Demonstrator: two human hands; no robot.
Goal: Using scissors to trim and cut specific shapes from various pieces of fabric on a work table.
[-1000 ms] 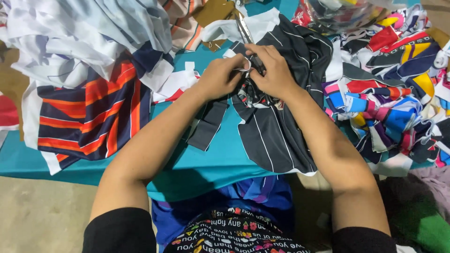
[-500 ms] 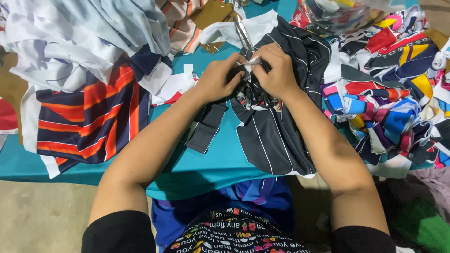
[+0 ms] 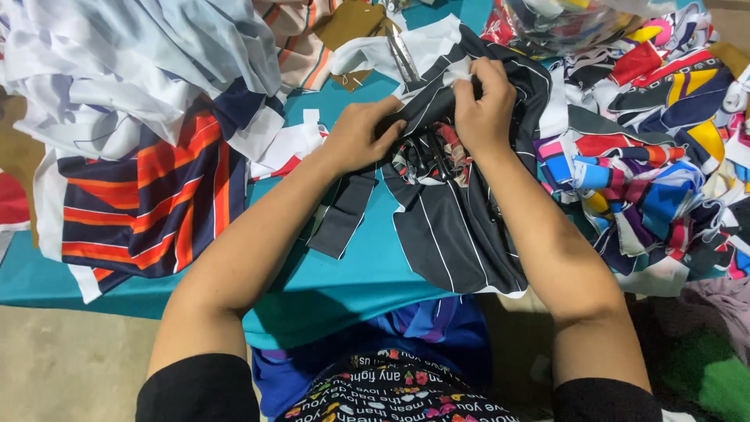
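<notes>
My left hand (image 3: 361,134) is closed on the dark striped cloth (image 3: 461,227), fingers curled into a bunched fold at its upper left. My right hand (image 3: 484,101) is closed too, pinching a small white scrap (image 3: 459,72) together with the top edge of the same cloth. Between my hands the cloth gathers around a patch of red, white and black print (image 3: 430,152). The rest of the cloth runs down toward me and hangs a little over the near edge of the table (image 3: 328,289).

The table is covered in teal fabric and nearly buried. Left of the dark striped cloth lies a piece with navy, orange and red stripes (image 3: 148,195), and above that a heap of pale blue and white fabric (image 3: 133,62). A loose dark strip (image 3: 344,215) lies just left of the cloth, on the teal. Above the cloth, near my left hand, a pair of scissors (image 3: 402,55) rests among white scraps. To the right of the cloth is a big pile of bright multicoloured pieces (image 3: 648,156), touching its edge.

Below the table edge, left of the cloth, I see bare concrete floor (image 3: 62,367).
</notes>
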